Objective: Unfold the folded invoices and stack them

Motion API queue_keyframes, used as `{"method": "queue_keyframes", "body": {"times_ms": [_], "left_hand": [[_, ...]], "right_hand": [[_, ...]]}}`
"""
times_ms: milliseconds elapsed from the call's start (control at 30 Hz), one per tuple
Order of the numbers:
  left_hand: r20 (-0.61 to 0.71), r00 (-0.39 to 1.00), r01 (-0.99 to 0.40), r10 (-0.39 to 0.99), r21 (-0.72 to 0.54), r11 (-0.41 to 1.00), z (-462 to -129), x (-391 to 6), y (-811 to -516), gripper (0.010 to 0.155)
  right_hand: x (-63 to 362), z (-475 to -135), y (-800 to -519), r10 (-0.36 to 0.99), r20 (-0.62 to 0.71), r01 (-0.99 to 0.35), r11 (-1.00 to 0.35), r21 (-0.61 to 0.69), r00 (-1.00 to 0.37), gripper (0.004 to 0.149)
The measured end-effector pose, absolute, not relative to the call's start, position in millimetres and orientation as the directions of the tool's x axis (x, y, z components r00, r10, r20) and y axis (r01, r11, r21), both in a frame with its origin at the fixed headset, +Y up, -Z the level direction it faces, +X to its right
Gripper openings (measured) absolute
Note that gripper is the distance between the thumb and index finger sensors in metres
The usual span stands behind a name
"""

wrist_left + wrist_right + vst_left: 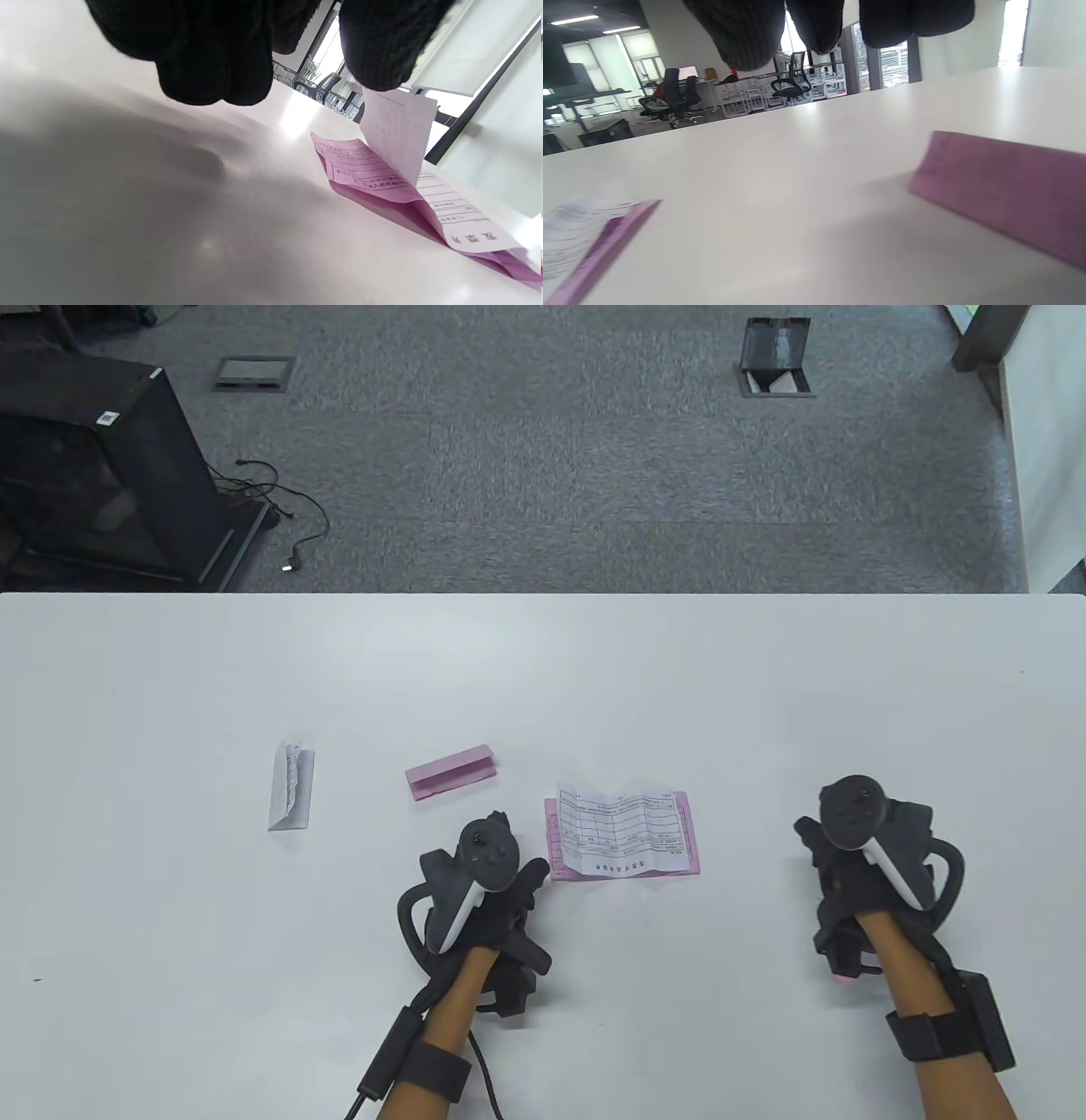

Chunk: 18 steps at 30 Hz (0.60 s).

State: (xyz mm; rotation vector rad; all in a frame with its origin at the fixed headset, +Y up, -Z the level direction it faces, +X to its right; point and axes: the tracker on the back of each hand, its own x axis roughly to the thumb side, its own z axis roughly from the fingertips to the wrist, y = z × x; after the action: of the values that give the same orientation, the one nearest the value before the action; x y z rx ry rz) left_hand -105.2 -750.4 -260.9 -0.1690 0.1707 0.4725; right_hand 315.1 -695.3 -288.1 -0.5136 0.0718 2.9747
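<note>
Lying creased, a white invoice tops a pink sheet; both hands seemingly empty, grip unclear.

Overhead table view; two low wrist views skimming it.

On the table two opened invoices lie stacked in the middle, one on the other. My left hand rests just left of them, my right hand well to their right. A folded invoice lies farther out, left of the stack; another folded one lies farther left.
</note>
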Motion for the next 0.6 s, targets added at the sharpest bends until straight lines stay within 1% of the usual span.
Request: {"method": "queue_keyframes", "body": {"times_ms": [67, 167, 267, 333, 433, 500, 533, 600], "left_hand": [[-0.194, 0.866, -0.485, 0.460, -0.105, 0.868, -252, -113, -749, 0.077], [-0.187, 0.847, -0.517, 0.498, -0.070, 0.853, -241, -122, -750, 0.076], [-0.195, 0.829, -0.545, 0.524, -0.070, 0.836, -237, -128, -755, 0.076], [-0.199, 0.824, -0.553, 0.531, -0.077, 0.830, -236, -130, -757, 0.076], [-0.182, 0.829, -0.549, 0.529, -0.084, 0.832, -233, -130, -758, 0.076], [-0.171, 0.828, -0.553, 0.534, -0.089, 0.828, -231, -128, -756, 0.076], [-0.165, 0.827, -0.555, 0.538, -0.089, 0.827, -229, -127, -756, 0.076], [-0.155, 0.828, -0.555, 0.538, -0.092, 0.827, -228, -126, -755, 0.076]], "right_hand": [[341, -282, -700, 0.094, -0.394, -0.122, -0.991, 0.046, -0.914, 0.066], [369, -276, -715, 0.097, -0.460, -0.169, -0.978, 0.118, -0.883, 0.075], [384, -272, -733, 0.091, -0.510, -0.213, -0.959, 0.186, -0.855, 0.081], [389, -271, -745, 0.067, -0.530, -0.202, -0.958, 0.201, -0.845, 0.082], [393, -271, -757, 0.020, -0.552, -0.165, -0.963, 0.214, -0.833, 0.080], [395, -273, -764, 0.005, -0.560, -0.162, -0.959, 0.231, -0.829, 0.076], [394, -273, -766, 0.013, -0.562, -0.166, -0.961, 0.221, -0.827, 0.072], [390, -272, -767, 0.050, -0.555, -0.154, -0.978, 0.142, -0.830, 0.058]]}}
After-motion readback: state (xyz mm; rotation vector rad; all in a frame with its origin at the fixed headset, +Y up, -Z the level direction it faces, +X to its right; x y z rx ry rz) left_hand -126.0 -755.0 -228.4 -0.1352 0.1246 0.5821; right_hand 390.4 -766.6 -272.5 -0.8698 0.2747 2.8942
